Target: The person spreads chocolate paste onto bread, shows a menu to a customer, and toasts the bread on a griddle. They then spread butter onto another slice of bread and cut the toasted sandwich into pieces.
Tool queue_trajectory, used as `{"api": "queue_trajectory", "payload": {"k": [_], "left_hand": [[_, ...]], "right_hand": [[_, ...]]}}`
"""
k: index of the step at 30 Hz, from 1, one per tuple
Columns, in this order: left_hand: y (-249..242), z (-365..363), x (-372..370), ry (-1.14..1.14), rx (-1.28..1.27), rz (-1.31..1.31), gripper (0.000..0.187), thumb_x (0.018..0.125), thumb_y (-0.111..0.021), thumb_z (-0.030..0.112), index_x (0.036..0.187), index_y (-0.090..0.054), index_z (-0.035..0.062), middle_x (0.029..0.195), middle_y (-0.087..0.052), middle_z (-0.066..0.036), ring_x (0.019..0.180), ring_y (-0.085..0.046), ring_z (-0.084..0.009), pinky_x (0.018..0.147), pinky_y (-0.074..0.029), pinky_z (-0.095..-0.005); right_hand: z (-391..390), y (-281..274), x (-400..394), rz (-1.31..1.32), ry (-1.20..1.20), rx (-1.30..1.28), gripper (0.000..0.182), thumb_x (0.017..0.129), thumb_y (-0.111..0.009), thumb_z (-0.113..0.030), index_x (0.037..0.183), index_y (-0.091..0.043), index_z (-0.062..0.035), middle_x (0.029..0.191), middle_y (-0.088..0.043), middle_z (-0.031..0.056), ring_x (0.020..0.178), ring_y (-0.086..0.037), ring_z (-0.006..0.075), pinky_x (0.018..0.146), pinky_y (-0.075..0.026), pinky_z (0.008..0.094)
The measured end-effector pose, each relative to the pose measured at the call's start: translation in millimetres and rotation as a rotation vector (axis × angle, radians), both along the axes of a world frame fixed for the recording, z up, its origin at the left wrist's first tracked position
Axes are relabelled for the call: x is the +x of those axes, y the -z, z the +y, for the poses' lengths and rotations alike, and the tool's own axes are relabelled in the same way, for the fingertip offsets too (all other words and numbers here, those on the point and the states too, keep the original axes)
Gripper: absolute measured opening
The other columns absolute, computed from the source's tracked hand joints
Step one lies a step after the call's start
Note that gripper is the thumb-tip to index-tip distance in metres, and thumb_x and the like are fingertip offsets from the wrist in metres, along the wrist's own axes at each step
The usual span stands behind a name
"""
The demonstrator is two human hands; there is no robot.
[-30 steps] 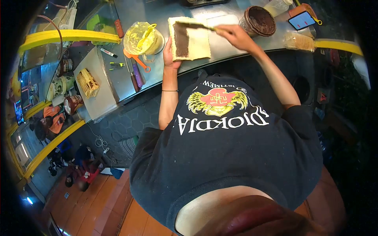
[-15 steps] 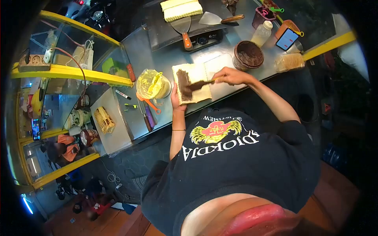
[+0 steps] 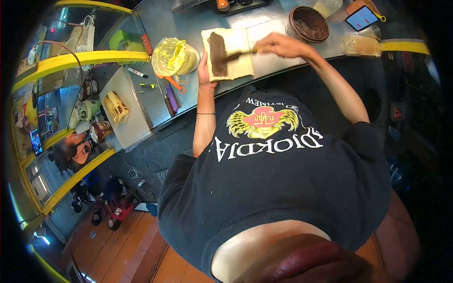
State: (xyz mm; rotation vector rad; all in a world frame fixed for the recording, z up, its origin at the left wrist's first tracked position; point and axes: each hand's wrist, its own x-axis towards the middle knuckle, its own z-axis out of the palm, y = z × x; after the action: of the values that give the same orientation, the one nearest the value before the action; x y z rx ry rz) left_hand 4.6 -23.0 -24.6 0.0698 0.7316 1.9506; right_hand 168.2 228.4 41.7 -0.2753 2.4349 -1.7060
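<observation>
A pale slab of bread (image 3: 234,63) lies on the steel counter (image 3: 273,63), with a dark brown band of chocolate spread down its left part. My left hand (image 3: 204,71) grips the bread's left edge. My right hand (image 3: 279,45) holds a spreading knife (image 3: 236,54) whose blade rests on the brown band. An open tub of chocolate spread (image 3: 309,23) stands just beyond my right hand.
A tub lined with yellow plastic (image 3: 175,56) sits left of the bread, with orange scissors (image 3: 171,81) and knives (image 3: 167,96) beside it. A phone (image 3: 362,17) and a packet of biscuits (image 3: 361,46) lie at the right. Jars and a yellow rack (image 3: 116,107) fill the lower shelf.
The view has swung down, so the stove and spatulas at the back have left the picture. My right hand keeps drawing the knife across the spread; my left hand still holds the bread.
</observation>
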Motion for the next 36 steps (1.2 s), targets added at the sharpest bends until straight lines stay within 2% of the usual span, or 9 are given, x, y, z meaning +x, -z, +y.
{"api": "queue_trajectory", "payload": {"k": [3, 7, 9, 12, 16, 23, 26, 32, 36], "left_hand": [[-0.7, -4.2, 0.8, 0.034, 0.027, -0.013, 0.044, 0.103, -0.032, 0.032, 0.138, -0.043, 0.0066, 0.133, -0.054, -0.011, 0.119, -0.055, -0.0255, 0.102, -0.044, -0.0418], [0.5, -2.4, 1.3, 0.054, 0.083, -0.018, 0.044, 0.104, -0.032, 0.032, 0.138, -0.043, 0.0067, 0.132, -0.054, -0.012, 0.119, -0.055, -0.0262, 0.103, -0.044, -0.0424], [-4.0, -2.1, 2.6, 0.067, 0.101, -0.024, 0.044, 0.104, -0.032, 0.033, 0.138, -0.043, 0.0067, 0.132, -0.055, -0.012, 0.119, -0.055, -0.0263, 0.102, -0.044, -0.0425], [-10.0, 1.6, 3.7, 0.065, 0.069, -0.001, 0.045, 0.104, -0.031, 0.033, 0.138, -0.043, 0.0061, 0.132, -0.055, -0.012, 0.118, -0.055, -0.0266, 0.102, -0.043, -0.0426], [-0.9, -7.6, 1.2, 0.044, 0.038, -0.025, 0.047, 0.103, -0.032, 0.035, 0.137, -0.044, 0.0051, 0.131, -0.055, -0.012, 0.117, -0.056, -0.0270, 0.102, -0.043, -0.0425], [-0.3, -3.0, 10.3, -0.038, -0.002, -0.047, 0.047, 0.103, -0.033, 0.036, 0.135, -0.046, 0.0040, 0.130, -0.056, -0.012, 0.118, -0.055, -0.0275, 0.102, -0.043, -0.0427], [5.4, -6.0, 6.5, -0.029, -0.044, -0.049, 0.046, 0.102, -0.033, 0.034, 0.133, -0.048, 0.0041, 0.130, -0.056, -0.013, 0.118, -0.054, -0.0288, 0.103, -0.042, -0.0441], [4.7, -7.9, 11.0, -0.053, 0.010, -0.049, 0.046, 0.102, -0.033, 0.035, 0.134, -0.047, 0.0048, 0.130, -0.056, -0.012, 0.118, -0.055, -0.0279, 0.104, -0.041, -0.0441], [-0.8, -0.9, 11.6, -0.035, -0.110, 0.026, 0.047, 0.102, -0.034, 0.036, 0.134, -0.047, 0.0043, 0.129, -0.056, -0.013, 0.117, -0.055, -0.0285, 0.103, -0.042, -0.0444]], "right_hand": [[11.4, 20.6, -14.9, 0.087, 0.361, 0.161, 0.035, 0.095, -0.054, -0.024, 0.117, -0.061, 0.0017, 0.089, -0.068, 0.0105, 0.079, -0.056, 0.0155, 0.076, -0.046, 0.0319], [2.6, 21.1, -19.9, 0.216, 0.177, 0.076, 0.033, 0.095, -0.055, -0.023, 0.118, -0.063, 0.0003, 0.079, -0.065, 0.0068, 0.067, -0.056, 0.0142, 0.062, -0.047, 0.0297], [-3.3, 0.6, -9.9, -0.308, 0.034, -0.007, 0.031, 0.095, -0.056, -0.022, 0.118, -0.065, -0.0023, 0.068, -0.057, 0.0023, 0.049, -0.047, 0.0098, 0.046, -0.040, 0.0261], [-16.0, 17.5, 1.9, -0.275, 0.027, -0.158, 0.030, 0.095, -0.056, -0.022, 0.116, -0.066, -0.0040, 0.062, -0.050, -0.0015, 0.040, -0.037, 0.0069, 0.038, -0.033, 0.0244], [-24.8, 19.0, 10.9, 0.091, 0.000, -0.036, 0.033, 0.094, -0.056, -0.021, 0.117, -0.062, 0.0012, 0.072, -0.063, 0.0058, 0.054, -0.050, 0.0141, 0.055, -0.044, 0.0323], [-62.1, -2.7, 33.4, 0.033, 0.110, 0.115, 0.029, 0.089, -0.053, -0.015, 0.114, -0.064, -0.0046, 0.090, -0.067, 0.0215, 0.080, -0.065, 0.0345, 0.075, -0.049, 0.0418], [-74.9, -30.9, 42.0, -0.113, -0.005, 0.218, 0.027, 0.089, -0.053, -0.013, 0.112, -0.065, -0.0028, 0.088, -0.068, 0.0191, 0.078, -0.066, 0.0310, 0.076, -0.050, 0.0387], [-43.6, 14.8, 22.9, 0.029, 0.393, 0.069, 0.030, 0.093, -0.055, -0.015, 0.116, -0.062, 0.0020, 0.100, -0.070, 0.0169, 0.088, -0.065, 0.0201, 0.083, -0.049, 0.0318], [-71.2, 6.7, 28.5, -0.065, 0.073, -0.015, 0.031, 0.093, -0.054, -0.014, 0.117, -0.060, 0.0047, 0.102, -0.069, 0.0196, 0.090, -0.066, 0.0224, 0.084, -0.049, 0.0327]]}}
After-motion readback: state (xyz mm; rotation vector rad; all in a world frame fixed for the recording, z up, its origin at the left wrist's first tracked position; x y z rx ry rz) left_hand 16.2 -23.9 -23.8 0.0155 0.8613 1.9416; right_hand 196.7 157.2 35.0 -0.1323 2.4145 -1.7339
